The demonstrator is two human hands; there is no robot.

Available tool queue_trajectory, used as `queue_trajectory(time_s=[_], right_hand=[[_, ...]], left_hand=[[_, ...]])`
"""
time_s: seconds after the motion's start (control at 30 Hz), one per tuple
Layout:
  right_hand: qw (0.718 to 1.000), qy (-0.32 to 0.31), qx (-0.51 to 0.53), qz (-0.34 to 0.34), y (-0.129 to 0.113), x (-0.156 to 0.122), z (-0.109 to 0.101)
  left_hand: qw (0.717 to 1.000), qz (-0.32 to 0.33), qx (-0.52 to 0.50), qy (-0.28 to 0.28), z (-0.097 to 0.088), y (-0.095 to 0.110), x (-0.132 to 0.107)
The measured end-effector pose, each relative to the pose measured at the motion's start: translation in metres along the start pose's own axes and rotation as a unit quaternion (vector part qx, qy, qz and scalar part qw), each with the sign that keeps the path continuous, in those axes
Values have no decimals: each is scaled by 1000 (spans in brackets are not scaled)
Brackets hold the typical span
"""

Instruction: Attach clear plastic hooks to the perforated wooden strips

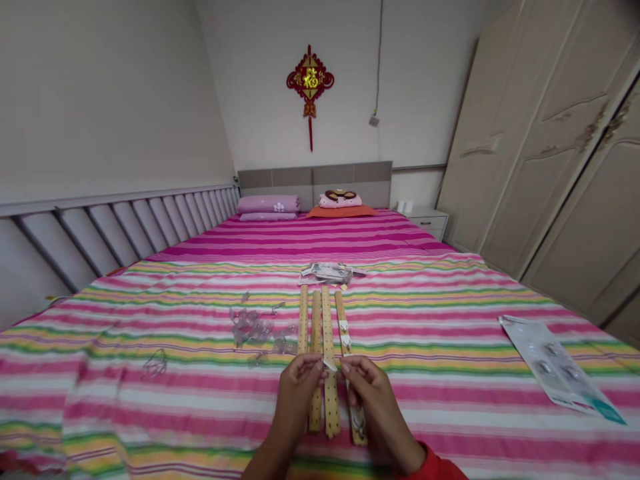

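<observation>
Left hand (295, 383) and right hand (370, 387) together pinch a small white tab (330, 365) at the fingertips, above four perforated wooden strips (327, 320) lying side by side near the near edge of the bed (200, 400). The tab looks light, thin and easily dropped, and is best held by its ends.

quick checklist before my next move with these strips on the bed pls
1. White piece gripped: ok, pinched between the left hand and the right hand.
2. Wooden strips lined up: ok, four lie side by side on the bed.
3. Clear clips close by: ok, a loose pile left of the strips.
4. Packet beyond the strips: cannot tell what it holds.
5. Leaflet: ok, flat, well to the right of the strips.
</observation>
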State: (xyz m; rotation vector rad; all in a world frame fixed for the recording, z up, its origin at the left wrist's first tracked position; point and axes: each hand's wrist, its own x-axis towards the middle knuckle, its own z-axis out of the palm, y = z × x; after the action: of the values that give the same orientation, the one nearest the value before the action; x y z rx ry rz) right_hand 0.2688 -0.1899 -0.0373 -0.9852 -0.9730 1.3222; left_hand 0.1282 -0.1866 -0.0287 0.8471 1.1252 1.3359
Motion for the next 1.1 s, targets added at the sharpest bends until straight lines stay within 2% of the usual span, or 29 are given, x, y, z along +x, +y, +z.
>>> queue_trajectory(time_s=[0.17,0.37,0.53,0.77,0.97,1.1], right_hand=[[1000,16,9,10,4,-4,3],[999,-6,24,24,0,-15,14],[996,-33,59,53,0,-21,17],[989,-9,136,57,9,-16,14],[982,-76,155,75,4,-22,17],[981,-102,147,78,-1,-24,18]], left_hand=[[978,144,148,-13,0,4,-9],[908,303,289,4,-1,0,-16],[888,340,307,26,-3,0,-19],[859,417,293,54,-7,-3,-21],[860,420,283,66,-12,-11,-19],[839,442,314,40,-11,-11,-24]])
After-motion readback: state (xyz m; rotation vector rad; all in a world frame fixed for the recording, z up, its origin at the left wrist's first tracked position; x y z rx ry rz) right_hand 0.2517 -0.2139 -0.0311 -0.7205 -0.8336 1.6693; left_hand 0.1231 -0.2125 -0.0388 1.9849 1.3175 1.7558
